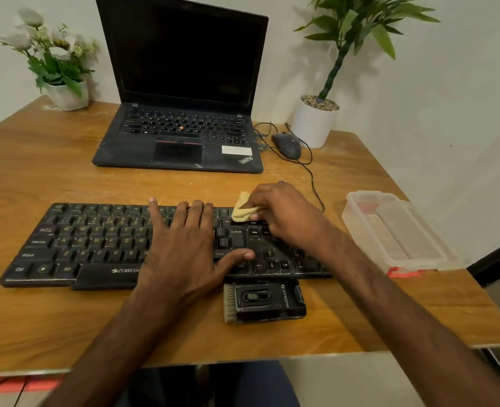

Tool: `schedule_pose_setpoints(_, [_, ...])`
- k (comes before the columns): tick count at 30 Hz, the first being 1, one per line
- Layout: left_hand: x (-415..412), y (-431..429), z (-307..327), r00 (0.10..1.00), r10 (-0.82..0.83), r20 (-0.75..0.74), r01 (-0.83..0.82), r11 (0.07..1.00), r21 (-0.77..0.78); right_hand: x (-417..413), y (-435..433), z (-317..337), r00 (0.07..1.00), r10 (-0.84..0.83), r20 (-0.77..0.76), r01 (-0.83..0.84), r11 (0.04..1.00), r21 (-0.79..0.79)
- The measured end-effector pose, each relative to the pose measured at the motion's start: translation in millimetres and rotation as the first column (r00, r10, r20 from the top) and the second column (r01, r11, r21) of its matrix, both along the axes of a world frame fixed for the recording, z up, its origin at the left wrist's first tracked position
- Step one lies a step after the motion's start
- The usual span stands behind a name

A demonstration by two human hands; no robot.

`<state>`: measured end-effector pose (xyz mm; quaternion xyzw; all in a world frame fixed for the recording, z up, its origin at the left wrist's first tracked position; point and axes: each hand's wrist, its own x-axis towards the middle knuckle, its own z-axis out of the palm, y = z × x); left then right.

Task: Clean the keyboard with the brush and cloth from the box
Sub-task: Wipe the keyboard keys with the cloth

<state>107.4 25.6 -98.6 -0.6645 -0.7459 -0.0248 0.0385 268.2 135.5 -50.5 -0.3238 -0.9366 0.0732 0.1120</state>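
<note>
on the wooden desk [52, 171], right grip [284, 215] pinches the small yellow cloth [242, 211] on the upper right keys of the black full-size keyboard [96, 242]. left grip [184, 245] lies flat, fingers straight, steadying it. i'd wipe row by row, lightly. black pale-bristled brush [263, 301] sits just in front.

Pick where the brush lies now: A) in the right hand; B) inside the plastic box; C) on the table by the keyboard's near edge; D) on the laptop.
C: the brush lies on the table by the near edge of the keyboard; the right hand grips only the cloth.
</note>
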Motion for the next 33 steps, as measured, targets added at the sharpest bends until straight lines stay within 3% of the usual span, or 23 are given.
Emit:
schedule_pose_setpoints(2, [0.0,-0.6,0.1,1.0,-0.005,0.007,0.005,1.0,0.012,24.4,12.2,3.5,0.992,-0.101,0.081,0.097,0.994,0.055])
schedule_pose_setpoints(5, [-0.2,-1.0,-0.9,1.0,-0.006,-0.007,0.006,1.0,0.016,42.1,13.5,3.4,0.983,-0.164,0.08,0.156,0.983,0.095])
schedule_pose_setpoints(10, [-0.5,-0.1,-2.1,1.0,-0.01,0.005,0.01,1.0,0.025,36.4,-33.4,-7.3,0.989,0.138,-0.056,-0.139,0.99,-0.017])
schedule_pose_setpoints(12, [-0.1,-1.1,-1.7,1.0,-0.006,-0.007,0.006,1.0,0.027,46.8,-40.8,-8.6,0.985,0.164,-0.052,-0.166,0.985,-0.038])
schedule_pose_setpoints(17, [-1.5,-1.1,-1.4,1.0,0.005,0.0,-0.005,1.0,0.026,59.2,-48.5,5.9,0.993,-0.072,0.094,0.075,0.997,-0.022])
schedule_pose_setpoints(20, [-0.5,-0.9,-2.1,1.0,0.004,-0.004,-0.004,0.999,0.032,47.1,-63.7,1.5,0.971,-0.193,0.142,0.184,0.98,0.078])
schedule_pose_setpoints(25, [-0.6,0.9,-2.2,1.0,0.015,-0.023,-0.014,0.999,0.032,31.9,-72.9,-8.0,0.969,-0.239,0.069,0.233,0.969,0.082])
schedule_pose_setpoints(30, [-2.5,1.2,-1.7,1.0,0.023,-0.001,-0.023,0.999,0.027,50.1,-67.8,12.4,0.961,-0.219,0.168,0.235,0.968,-0.085])
schedule_pose_setpoints(33, [-1.7,1.2,-1.8,1.0,0.023,0.003,-0.023,0.999,0.03,56.2,-62.9,16.2,0.966,-0.19,0.174,0.21,0.973,-0.1])
